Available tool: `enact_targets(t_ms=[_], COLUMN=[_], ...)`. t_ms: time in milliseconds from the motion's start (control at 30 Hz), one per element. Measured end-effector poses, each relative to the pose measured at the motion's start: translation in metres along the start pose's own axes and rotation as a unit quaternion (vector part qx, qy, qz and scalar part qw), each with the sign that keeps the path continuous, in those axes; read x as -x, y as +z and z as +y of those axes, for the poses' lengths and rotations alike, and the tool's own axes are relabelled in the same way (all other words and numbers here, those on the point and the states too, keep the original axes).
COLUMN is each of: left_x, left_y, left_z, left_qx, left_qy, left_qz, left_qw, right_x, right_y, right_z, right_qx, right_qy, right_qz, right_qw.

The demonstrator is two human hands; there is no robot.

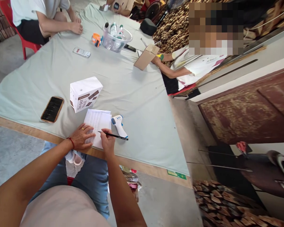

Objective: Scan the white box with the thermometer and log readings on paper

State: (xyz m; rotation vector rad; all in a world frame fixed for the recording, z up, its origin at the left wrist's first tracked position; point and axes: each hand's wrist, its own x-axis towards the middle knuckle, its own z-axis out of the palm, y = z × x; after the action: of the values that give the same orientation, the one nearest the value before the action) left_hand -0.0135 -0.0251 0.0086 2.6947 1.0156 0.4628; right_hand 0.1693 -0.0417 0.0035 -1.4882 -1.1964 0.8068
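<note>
My left hand (83, 136) lies flat with fingers spread on the left part of a white paper sheet (101, 118) covered in rows of print or writing. In my right hand (107, 142) is a black pencil (118, 136), its tip pointing left over the paper. A second sheet's edge peeks out behind the first. To the right of the paper lies a white and blue infrared thermometer (119, 124). Just beyond the paper stands a white box (85, 94) lettered "Super Meal". A phone (52, 109) in a brown case rests left of the box.
Farther back on the cloth-covered table (132, 94) stand a clear plastic basin (115, 42) with bottles, an orange tape dispenser (96, 40) and a white remote (81, 52). At right, a person holds a cardboard box (146, 57). Another sits far left. Firewood (222, 200) lies lower right.
</note>
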Motion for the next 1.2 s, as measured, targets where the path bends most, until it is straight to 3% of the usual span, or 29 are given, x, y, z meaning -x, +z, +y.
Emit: enact_targets(t_ms=[133,1200], left_x=[0.0,-0.002], left_y=[-0.001,-0.003], left_z=[0.0,0.002], left_qx=[0.005,0.008], left_qy=[-0.004,-0.007], left_qz=[-0.004,-0.006], left_qw=[1.0,1.0], right_x=[0.008,0.008], right_y=[0.002,0.001], right_z=[0.018,0.023], right_qx=[0.021,0.042], right_qy=[-0.02,-0.018], right_qz=[0.045,-0.007], right_qw=[0.999,0.999])
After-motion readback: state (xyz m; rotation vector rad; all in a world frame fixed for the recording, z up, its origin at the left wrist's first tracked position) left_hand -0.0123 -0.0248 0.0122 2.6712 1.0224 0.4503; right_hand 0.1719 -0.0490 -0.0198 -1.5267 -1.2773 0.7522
